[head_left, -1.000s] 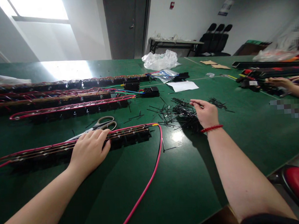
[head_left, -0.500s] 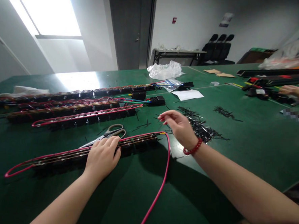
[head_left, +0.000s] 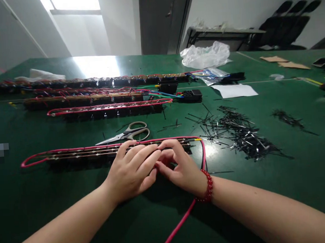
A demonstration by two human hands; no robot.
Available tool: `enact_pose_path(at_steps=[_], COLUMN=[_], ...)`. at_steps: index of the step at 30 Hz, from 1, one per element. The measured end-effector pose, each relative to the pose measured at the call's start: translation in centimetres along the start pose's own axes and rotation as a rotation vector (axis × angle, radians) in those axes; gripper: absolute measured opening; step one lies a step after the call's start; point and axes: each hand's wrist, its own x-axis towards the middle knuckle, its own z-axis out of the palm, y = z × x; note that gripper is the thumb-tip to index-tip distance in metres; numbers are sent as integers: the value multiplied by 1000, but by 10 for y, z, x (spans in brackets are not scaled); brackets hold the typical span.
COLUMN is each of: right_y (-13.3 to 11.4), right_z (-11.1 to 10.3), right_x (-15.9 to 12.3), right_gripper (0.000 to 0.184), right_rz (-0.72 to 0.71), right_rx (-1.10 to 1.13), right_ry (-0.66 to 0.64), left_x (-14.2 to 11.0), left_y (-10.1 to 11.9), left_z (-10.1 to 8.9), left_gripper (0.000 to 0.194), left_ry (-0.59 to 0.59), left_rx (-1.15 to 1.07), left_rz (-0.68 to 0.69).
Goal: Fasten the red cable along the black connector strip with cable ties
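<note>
A long black strip (head_left: 79, 156) with bare metal wires along its top lies across the table in front of me. A red cable (head_left: 174, 227) runs along it, loops at the left end, then bends off the right end toward me. My left hand (head_left: 135, 167) is closed over the strip's right half, fingers across its top. Beside it, touching its fingertips, my right hand (head_left: 178, 164) pinches at the strip's near side. What its fingertips hold is hidden. Scissors (head_left: 137, 130) lie just behind the strip. To the right is a heap of black cable ties (head_left: 242, 131).
Several more wired strips (head_left: 103, 108) lie farther back, with a black connector (head_left: 192, 96) at one end. Behind the ties are white paper (head_left: 234, 90) and a crumpled plastic bag (head_left: 205, 54). A smaller heap of ties (head_left: 287, 118) sits farther right.
My right hand has come from beside the cable-tie heap leftward to the strip, meeting my left hand. My left hand has slid right along the strip. The view has tilted down and turned right to left.
</note>
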Motion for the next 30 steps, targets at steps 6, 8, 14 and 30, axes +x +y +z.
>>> enact_pose_path(at_steps=[6,8,14,30], right_y=[4,3,2,0], right_z=[-1,-2,0,-1], right_x=[11,11,11,9], right_gripper=[44,49,54,48], right_rz=[263,291,338,222], right_rx=[360,368,505,268], right_ry=[-138,-157,-165,-150], left_x=[-3,-3,0,5], left_y=[-13,-13,-6,-6], left_z=[0,-2,-3,-7], left_gripper=[45,40,26,5], left_ry=[-71,-56,-9,51], left_rx=[-85,-124,-205,-228], left_rz=[60,103,216,145])
